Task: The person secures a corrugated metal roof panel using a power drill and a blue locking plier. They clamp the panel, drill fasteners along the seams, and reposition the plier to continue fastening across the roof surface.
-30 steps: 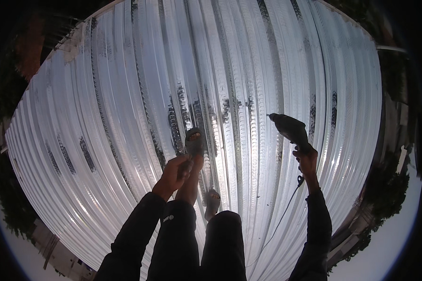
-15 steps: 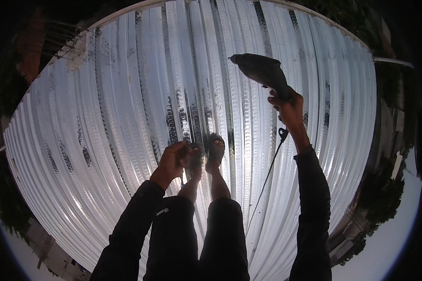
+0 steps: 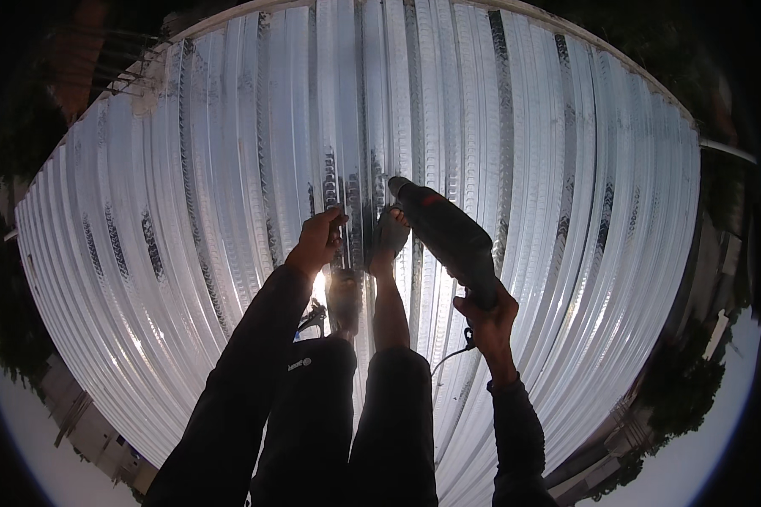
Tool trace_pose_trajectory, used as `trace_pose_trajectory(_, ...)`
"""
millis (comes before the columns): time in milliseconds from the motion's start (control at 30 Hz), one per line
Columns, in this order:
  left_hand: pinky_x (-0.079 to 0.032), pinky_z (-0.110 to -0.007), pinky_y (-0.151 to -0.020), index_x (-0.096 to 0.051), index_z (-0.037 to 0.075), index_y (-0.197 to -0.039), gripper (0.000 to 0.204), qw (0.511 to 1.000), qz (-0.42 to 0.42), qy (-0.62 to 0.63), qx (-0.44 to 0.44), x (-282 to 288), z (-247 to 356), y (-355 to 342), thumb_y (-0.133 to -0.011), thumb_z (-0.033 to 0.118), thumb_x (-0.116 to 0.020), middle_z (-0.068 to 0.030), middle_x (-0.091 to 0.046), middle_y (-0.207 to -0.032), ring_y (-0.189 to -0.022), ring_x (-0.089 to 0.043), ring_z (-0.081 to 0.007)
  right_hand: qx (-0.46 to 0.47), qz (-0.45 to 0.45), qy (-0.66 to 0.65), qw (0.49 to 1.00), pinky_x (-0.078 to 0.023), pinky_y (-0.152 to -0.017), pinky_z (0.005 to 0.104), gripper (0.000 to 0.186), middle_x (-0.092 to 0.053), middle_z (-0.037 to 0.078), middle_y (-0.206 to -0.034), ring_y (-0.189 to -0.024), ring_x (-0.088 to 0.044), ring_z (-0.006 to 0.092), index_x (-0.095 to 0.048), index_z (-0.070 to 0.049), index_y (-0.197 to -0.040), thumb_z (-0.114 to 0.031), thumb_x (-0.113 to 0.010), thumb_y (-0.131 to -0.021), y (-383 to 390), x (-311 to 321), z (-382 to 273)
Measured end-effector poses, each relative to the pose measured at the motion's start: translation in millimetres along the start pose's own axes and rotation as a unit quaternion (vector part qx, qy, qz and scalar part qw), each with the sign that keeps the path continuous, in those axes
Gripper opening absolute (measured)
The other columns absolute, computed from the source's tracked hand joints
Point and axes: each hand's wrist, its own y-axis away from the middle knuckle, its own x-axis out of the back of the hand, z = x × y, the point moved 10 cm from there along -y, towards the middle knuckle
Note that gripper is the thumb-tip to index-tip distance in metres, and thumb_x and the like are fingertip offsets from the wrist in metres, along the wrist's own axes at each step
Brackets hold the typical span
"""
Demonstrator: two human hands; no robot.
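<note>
A: What's around?

B: A silvery corrugated metal roof (image 3: pixel 600 279) spreads below, dark green foliage (image 3: pixel 685 389) past its right edge. Two feet in dark sandals (image 3: pixel 388 238) show over it, the right one just beside the nose of a black, red-marked power drill (image 3: pixel 444 226).

A: Counts?

B: One drill, one thin black cord (image 3: pixel 469 340), two feet, two hands. The right hand (image 3: pixel 492 321) is wrapped round the drill's handle, partly hiding it. The left hand (image 3: pixel 320 237) has curled fingers; I can't tell whether they pinch anything.

A: And the drill's direction?

B: Held over the roof, right of the left hand, nose forward and leftward, long axis slanting from upper left to lower right.
</note>
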Motion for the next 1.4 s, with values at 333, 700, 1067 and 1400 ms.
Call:
trace_pose_trajectory(333, -0.037, -0.031, -0.051, -0.062, 0.010, -0.106, 0.020, 0.993, 0.057, -0.083, 0.058, -70, -3, -48, -0.096, 0.026, -0.070, -0.0073, -0.068, -0.092, -0.049, -0.040, -0.0100, -0.002, -0.049, 0.108, 0.993, -0.057, -0.074, 0.0324, 0.057, -0.075, 0.010, -0.094, -0.083, -0.069, 0.0142, -0.064, 0.001, -0.126, -0.006, -0.084, -0.073, -8, 28, -10)
trace_pose_trajectory(700, -0.047, -0.030, -0.059, -0.058, 0.007, -0.104, 0.012, 0.992, -0.067, -0.026, 0.103, -125, -37, -145, -0.102, 0.018, -0.055, -0.0087, -0.068, -0.088, -0.058, -0.049, -0.0136, 0.166, -0.080, 0.157, 0.970, -0.060, -0.075, 0.0384, 0.064, -0.074, 0.019, -0.098, -0.086, -0.076, 0.0299, -0.060, 0.003, -0.132, -0.008, -0.084, -0.074, -54, 25, -21)
trace_pose_trajectory(1067, -0.045, -0.031, -0.059, -0.062, 0.005, -0.104, 0.008, 0.975, -0.131, -0.148, 0.098, -116, -54, -155, -0.096, 0.002, -0.063, 0.0004, -0.053, -0.079, -0.066, -0.050, -0.0096, 0.186, -0.092, 0.161, 0.965, -0.060, -0.072, 0.0381, 0.065, -0.073, 0.021, -0.095, -0.083, -0.075, 0.0343, -0.058, 0.005, -0.135, -0.006, -0.082, -0.075, -69, 28, -29)
trace_pose_trajectory(1400, -0.053, -0.034, -0.063, -0.059, 0.003, -0.096, 0.016, 0.982, -0.088, 0.056, 0.157, -155, -41, -141, -0.104, 0.016, -0.054, -0.0055, -0.062, -0.083, -0.071, -0.062, -0.0179, 0.230, -0.113, 0.244, 0.935, -0.059, -0.068, 0.0387, 0.060, -0.070, 0.019, -0.090, -0.076, -0.072, 0.0347, -0.059, 0.009, -0.130, -0.004, -0.079, -0.075, -80, 10, -19)
